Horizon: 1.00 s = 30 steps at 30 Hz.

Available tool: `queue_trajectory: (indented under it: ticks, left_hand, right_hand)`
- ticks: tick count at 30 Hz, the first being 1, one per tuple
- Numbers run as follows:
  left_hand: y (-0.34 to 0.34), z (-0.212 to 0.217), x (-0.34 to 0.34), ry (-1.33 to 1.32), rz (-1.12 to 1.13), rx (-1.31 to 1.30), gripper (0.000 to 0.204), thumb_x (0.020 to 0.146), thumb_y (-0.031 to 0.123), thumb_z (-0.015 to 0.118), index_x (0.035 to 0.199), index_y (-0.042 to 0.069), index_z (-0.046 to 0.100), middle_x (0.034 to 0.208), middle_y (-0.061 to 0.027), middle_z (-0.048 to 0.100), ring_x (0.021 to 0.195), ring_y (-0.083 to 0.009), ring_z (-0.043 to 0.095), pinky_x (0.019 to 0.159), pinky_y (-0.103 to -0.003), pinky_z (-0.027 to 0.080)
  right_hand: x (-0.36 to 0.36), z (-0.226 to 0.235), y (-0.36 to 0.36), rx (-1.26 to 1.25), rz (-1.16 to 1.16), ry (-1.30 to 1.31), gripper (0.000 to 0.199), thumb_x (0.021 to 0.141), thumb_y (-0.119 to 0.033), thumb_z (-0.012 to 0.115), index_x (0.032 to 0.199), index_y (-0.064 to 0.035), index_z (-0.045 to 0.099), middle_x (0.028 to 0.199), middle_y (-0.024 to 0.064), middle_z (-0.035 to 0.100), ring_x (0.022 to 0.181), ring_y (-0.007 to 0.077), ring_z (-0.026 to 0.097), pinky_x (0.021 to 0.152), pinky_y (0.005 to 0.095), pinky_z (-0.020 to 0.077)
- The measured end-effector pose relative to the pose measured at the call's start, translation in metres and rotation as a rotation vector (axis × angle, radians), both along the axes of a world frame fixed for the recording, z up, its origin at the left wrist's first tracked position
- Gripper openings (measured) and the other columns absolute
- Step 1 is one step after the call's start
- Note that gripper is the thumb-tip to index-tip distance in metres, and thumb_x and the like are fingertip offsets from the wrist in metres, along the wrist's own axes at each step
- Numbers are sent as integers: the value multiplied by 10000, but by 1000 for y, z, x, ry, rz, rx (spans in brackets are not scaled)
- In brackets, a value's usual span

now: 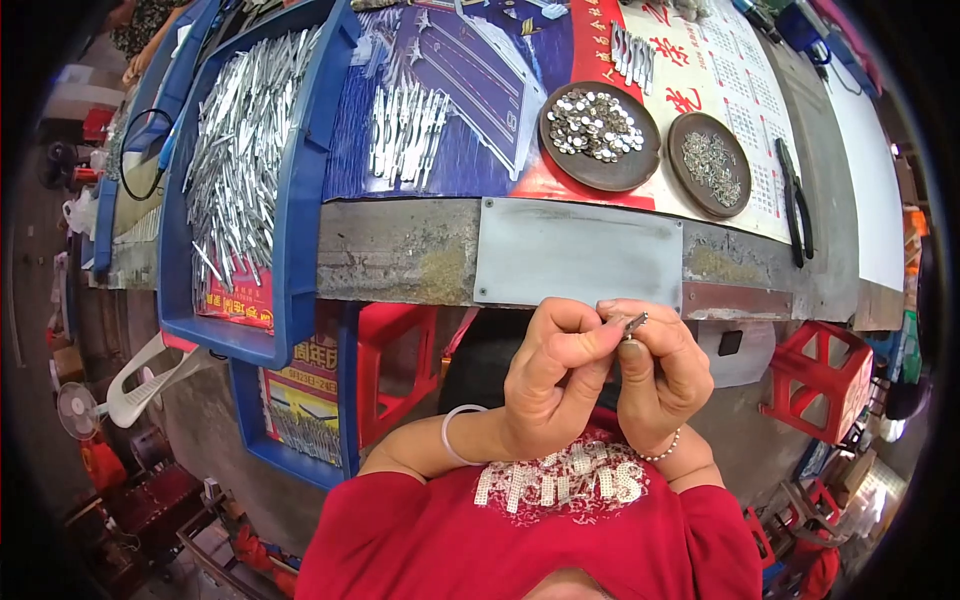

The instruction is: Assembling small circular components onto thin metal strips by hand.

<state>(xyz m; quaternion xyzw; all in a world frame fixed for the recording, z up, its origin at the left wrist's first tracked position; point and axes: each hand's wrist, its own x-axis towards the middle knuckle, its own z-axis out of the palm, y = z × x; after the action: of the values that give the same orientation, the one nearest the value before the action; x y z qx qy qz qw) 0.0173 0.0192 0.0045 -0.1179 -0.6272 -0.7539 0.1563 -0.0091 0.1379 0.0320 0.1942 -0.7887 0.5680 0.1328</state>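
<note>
Both hands meet just below the workbench edge (400, 255). The left hand (555, 385) and right hand (660, 375) pinch one small metal piece (634, 322) between their fingertips (its exact shape is too small to tell). On the bench above sit a blue tray of metal strips (240, 150) and two round brown dishes (600, 135) of small metal parts.

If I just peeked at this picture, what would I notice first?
Probably the two hands right in the middle: the left hand and right hand pinch a tiny metal piece together, just below the bench edge. Next, the big blue tray on the left, heaped with shiny metal strips. Then two round brown dishes of small metal bits up on the bench.
</note>
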Motion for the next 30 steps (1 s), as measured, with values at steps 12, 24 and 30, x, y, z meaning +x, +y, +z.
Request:
queue_trajectory:
  ticks: [12,24,30]
  left_hand:
    - [-2,2,5,17,-71,-60,265,873,-76,517,1122,13,532,1022,-106,479,827,-120,490,716,-217,423]
    - [4,9,7,-12,-74,37,262,830,-94,567,1083,-32,579,953,-114,514,807,-156,501,676,-218,425]
    - [-5,9,3,-1,-19,-15,260,826,-95,572,1077,-29,585,946,-110,516,795,-154,503,689,-218,430]
  right_hand:
    - [1,-7,2,104,-22,143,189,867,-120,605,759,6,514,770,128,626,614,214,582,524,280,464]
    - [-11,-10,8,101,3,242,381,861,-290,587,614,-29,458,644,99,558,469,210,518,424,302,419]
    - [-18,-14,-2,122,145,198,389,877,-305,529,603,-37,459,586,79,476,433,218,457,407,314,359]
